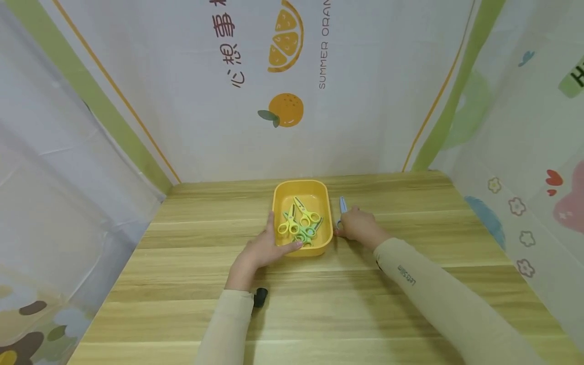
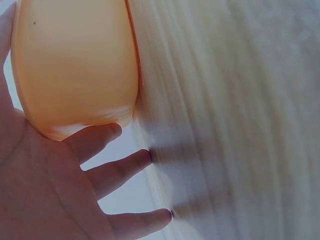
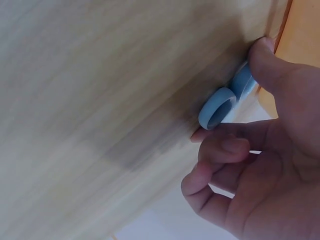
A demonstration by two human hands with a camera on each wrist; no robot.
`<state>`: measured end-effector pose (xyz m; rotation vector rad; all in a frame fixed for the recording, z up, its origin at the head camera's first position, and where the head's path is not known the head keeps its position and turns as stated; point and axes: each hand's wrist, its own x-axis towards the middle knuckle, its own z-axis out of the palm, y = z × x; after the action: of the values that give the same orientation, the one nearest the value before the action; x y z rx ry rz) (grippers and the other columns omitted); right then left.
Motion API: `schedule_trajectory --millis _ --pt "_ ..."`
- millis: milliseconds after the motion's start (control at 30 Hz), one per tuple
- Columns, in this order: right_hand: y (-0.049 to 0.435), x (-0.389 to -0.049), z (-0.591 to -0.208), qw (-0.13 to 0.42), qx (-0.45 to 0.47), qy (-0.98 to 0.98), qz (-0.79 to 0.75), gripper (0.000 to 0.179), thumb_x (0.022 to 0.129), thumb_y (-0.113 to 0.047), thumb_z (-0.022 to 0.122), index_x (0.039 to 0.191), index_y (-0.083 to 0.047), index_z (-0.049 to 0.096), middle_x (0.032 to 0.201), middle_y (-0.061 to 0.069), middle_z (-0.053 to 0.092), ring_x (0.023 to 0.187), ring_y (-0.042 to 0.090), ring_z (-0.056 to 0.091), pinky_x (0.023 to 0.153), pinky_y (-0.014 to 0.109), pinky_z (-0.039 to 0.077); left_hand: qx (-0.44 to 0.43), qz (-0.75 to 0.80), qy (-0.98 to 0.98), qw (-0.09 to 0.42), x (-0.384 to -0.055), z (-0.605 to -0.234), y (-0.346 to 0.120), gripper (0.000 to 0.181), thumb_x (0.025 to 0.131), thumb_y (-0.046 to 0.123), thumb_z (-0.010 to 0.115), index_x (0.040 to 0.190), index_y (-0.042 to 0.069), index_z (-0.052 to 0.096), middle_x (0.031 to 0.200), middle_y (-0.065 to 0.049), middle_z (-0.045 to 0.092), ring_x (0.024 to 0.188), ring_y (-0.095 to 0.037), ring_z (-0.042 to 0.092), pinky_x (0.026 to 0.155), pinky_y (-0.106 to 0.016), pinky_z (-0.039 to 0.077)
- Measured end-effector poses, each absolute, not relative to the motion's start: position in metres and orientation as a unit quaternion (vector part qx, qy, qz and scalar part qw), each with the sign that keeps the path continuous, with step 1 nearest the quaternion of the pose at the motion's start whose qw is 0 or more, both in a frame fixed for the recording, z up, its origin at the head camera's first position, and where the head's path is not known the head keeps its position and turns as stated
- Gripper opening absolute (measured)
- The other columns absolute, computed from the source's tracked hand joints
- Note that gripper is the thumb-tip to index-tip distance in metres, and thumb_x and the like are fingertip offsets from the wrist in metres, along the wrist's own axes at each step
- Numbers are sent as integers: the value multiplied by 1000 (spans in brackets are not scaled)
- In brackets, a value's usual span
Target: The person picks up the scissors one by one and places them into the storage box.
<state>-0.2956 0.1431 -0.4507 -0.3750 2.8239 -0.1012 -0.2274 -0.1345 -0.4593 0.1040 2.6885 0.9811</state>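
Note:
A yellow plastic bin point(image 1: 322, 247) stands on the table, with several small scissors inside, some with yellow handles point(image 1: 308, 215) and some green. My left hand point(image 1: 263, 247) lies against the bin's near left corner, the thumb along the near side. In the left wrist view its fingers are spread and fairly straight, touching the bin wall point(image 2: 75, 65). Just right of the bin, my right hand point(image 1: 362, 226) pinches blue scissors point(image 1: 342, 205), whose blades point away from me. The right wrist view shows the blue handle point(image 3: 212, 102) between thumb and index finger.
The wooden table point(image 1: 182, 284) reaches back to a white printed curtain point(image 1: 365, 121). More printed cloth hangs at both sides. A black wrist strap piece point(image 1: 260, 297) shows beside the left sleeve.

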Motion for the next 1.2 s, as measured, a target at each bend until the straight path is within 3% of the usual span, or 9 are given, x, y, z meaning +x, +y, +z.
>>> schedule_trajectory --millis 167,400,500,567,667,733,800,867,1200 --pt "146 -301 -452 160 -131 977 -41 43 102 -47 71 82 -9 63 119 29 65 87 26 58 73 44 55 39 334 932 137 -227 -461 -135 135 87 78 70 171 16 -16 171 -26 33 154 -50 41 126 -74 23" --pt "148 -316 -453 171 -152 970 -80 51 93 -48 76 68 -16 45 69 2 51 64 17 48 58 30 43 36 341 929 140 -227 -459 -135 134 87 78 69 171 18 -16 172 -26 31 154 -51 40 126 -73 25" --pt "148 -319 -452 175 -148 970 -83 45 92 -44 74 72 -12 50 68 1 49 64 18 48 60 31 43 37 341 929 140 -228 -459 -134 134 87 78 69 171 17 -16 171 -27 31 154 -51 40 125 -73 27" --pt "149 -319 -453 175 -146 971 -80 41 94 -39 70 91 1 65 70 3 52 67 20 52 63 33 45 36 339 929 141 -229 -460 -133 135 87 80 69 171 17 -16 171 -28 32 154 -51 41 125 -72 28" --pt "149 -319 -455 170 -148 972 -73 43 96 -34 65 107 8 68 75 6 58 71 22 56 67 35 49 37 335 931 140 -229 -460 -132 135 86 80 68 171 16 -15 170 -28 33 153 -51 41 125 -73 28" --pt "150 -319 -457 161 -153 972 -73 38 98 -31 62 101 6 69 77 8 60 72 23 58 68 35 50 35 333 932 140 -228 -460 -132 135 86 80 69 171 16 -14 170 -28 34 153 -51 41 125 -73 27" --pt "151 -319 -458 158 -151 973 -80 32 98 -31 62 78 -7 58 77 8 59 72 23 58 68 35 49 37 332 932 138 -228 -460 -131 134 86 79 69 171 16 -14 170 -28 34 153 -51 41 126 -73 25" --pt "152 -319 -459 153 -152 973 -86 34 98 -30 62 71 -13 50 76 8 59 71 23 57 67 35 49 37 331 933 137 -228 -460 -130 135 86 79 69 171 16 -14 170 -28 34 154 -50 41 127 -73 23" --pt "154 -317 -454 164 -145 971 -97 36 98 -32 63 70 -14 50 74 7 57 66 20 53 60 31 45 33 310 943 118 -228 -460 -128 135 85 83 66 172 15 -12 169 -27 37 151 -50 45 126 -73 25"
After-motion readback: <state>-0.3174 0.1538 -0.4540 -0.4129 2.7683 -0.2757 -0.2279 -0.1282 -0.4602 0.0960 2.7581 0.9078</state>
